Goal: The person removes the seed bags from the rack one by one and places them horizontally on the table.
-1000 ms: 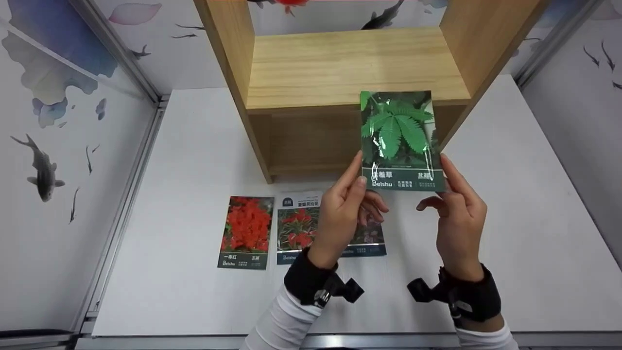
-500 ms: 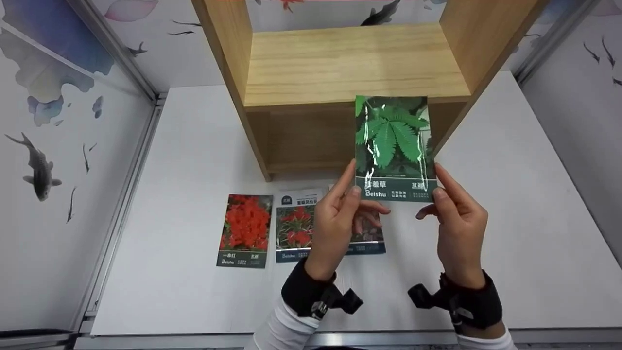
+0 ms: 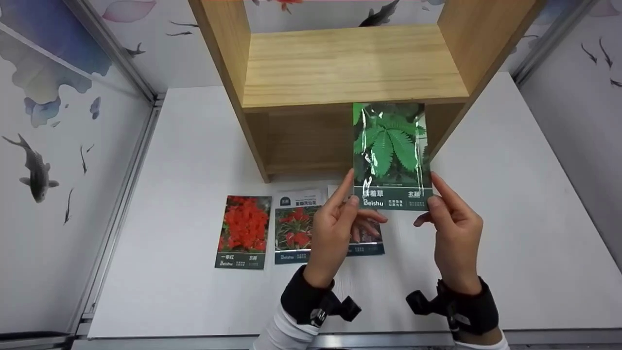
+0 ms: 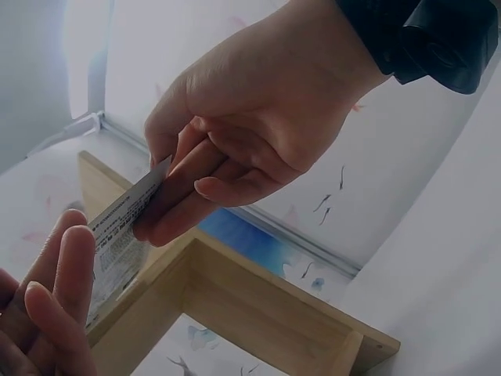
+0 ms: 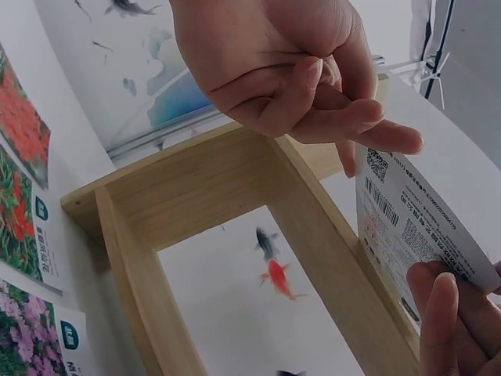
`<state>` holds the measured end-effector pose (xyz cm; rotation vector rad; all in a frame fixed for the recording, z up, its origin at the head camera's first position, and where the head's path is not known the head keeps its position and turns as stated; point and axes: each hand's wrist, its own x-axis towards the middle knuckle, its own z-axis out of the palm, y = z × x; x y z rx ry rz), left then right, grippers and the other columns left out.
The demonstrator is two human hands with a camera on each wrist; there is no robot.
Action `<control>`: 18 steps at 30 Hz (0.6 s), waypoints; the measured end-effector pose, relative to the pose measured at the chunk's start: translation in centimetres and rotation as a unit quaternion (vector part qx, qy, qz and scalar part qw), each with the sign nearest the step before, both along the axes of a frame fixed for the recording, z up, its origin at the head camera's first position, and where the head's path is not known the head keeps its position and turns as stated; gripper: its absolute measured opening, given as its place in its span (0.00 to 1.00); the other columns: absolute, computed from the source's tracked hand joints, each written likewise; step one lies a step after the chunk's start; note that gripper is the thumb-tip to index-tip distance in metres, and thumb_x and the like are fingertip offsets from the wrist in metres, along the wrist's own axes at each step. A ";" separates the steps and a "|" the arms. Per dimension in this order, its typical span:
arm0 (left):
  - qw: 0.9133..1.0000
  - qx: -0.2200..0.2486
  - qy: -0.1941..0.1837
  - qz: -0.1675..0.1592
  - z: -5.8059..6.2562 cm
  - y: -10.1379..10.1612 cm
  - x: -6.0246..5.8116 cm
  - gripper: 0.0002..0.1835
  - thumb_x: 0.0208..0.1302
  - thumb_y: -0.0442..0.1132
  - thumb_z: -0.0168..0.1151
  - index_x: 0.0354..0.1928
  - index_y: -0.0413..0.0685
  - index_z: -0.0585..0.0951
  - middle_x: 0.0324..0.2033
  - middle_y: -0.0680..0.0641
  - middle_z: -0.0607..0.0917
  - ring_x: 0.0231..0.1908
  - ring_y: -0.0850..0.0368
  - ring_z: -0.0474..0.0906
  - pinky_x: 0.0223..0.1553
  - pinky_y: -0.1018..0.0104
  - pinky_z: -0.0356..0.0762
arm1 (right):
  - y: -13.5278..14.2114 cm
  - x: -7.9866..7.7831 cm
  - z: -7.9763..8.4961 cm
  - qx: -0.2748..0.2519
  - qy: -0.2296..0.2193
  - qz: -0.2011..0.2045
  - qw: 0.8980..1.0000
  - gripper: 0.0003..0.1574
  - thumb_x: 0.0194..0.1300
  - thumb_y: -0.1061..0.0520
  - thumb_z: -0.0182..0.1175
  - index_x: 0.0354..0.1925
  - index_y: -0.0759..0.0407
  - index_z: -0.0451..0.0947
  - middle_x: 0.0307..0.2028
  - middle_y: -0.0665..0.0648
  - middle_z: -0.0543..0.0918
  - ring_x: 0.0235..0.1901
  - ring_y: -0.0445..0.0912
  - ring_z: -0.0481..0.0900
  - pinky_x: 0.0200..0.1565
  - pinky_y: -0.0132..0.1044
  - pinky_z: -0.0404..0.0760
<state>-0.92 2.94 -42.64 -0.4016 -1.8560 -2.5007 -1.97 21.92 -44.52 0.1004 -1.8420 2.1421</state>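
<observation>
A green seed packet (image 3: 391, 150) with a serrated leaf picture is held up in front of the wooden shelf, its front facing the head camera. My left hand (image 3: 333, 233) pinches its lower left edge between thumb and fingers. At the lower right edge my right hand (image 3: 456, 238) pinches it too. The printed back of the packet (image 5: 399, 211), with a barcode and QR code, shows in the right wrist view. On the table below lie a red-flower packet (image 3: 244, 228), a second red-flower packet (image 3: 293, 238), and a purple-flower packet (image 3: 367, 249) partly hidden by my left hand.
A wooden shelf unit (image 3: 354, 65) stands at the back of the white table (image 3: 184, 160). Side panels printed with fish (image 3: 38, 170) border the table left and right. A metal rail (image 3: 388, 340) runs along the front edge.
Both hands have lowered the green seed packet and brought it slightly left, so its top now sits just below the shelf board's front edge. The packets on the table stay put.
</observation>
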 end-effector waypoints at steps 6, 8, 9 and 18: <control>1.000 -0.017 -0.006 -0.003 -0.7 0.2 0.2 0.25 0.70 0.38 0.40 0.67 0.50 0.54 0.28 0.42 0.84 0.23 0.43 0.79 0.15 0.69 0.67 | 0.3 0.3 -0.7 -0.003 -0.007 -0.004 1.000 0.23 0.62 0.63 0.54 0.57 0.62 0.70 0.47 0.71 0.75 0.27 0.54 0.75 0.25 0.37 0.77; 1.000 -0.020 -0.009 -0.006 -1.0 0.2 0.2 0.25 0.70 0.38 0.40 0.68 0.51 0.54 0.29 0.42 0.84 0.24 0.44 0.79 0.15 0.69 0.67 | 0.4 0.4 -1.0 0.000 -0.013 -0.005 1.000 0.23 0.62 0.62 0.54 0.57 0.61 0.70 0.47 0.71 0.75 0.27 0.54 0.75 0.26 0.37 0.77; 1.000 -0.021 -0.011 -0.007 -1.1 0.2 0.2 0.25 0.70 0.38 0.40 0.68 0.51 0.54 0.29 0.42 0.84 0.24 0.44 0.79 0.15 0.69 0.67 | 0.4 0.4 -1.1 -0.001 -0.016 -0.005 1.000 0.23 0.62 0.62 0.54 0.57 0.61 0.70 0.47 0.71 0.75 0.27 0.54 0.75 0.26 0.37 0.77; 0.999 -0.023 -0.035 -0.024 -2.2 0.9 0.0 0.26 0.70 0.39 0.42 0.68 0.55 0.54 0.30 0.42 0.84 0.24 0.40 0.79 0.14 0.71 0.66 | 1.1 0.4 -2.2 0.016 -0.055 -0.024 0.998 0.24 0.62 0.59 0.56 0.58 0.56 0.70 0.43 0.69 0.77 0.27 0.52 0.76 0.27 0.36 0.77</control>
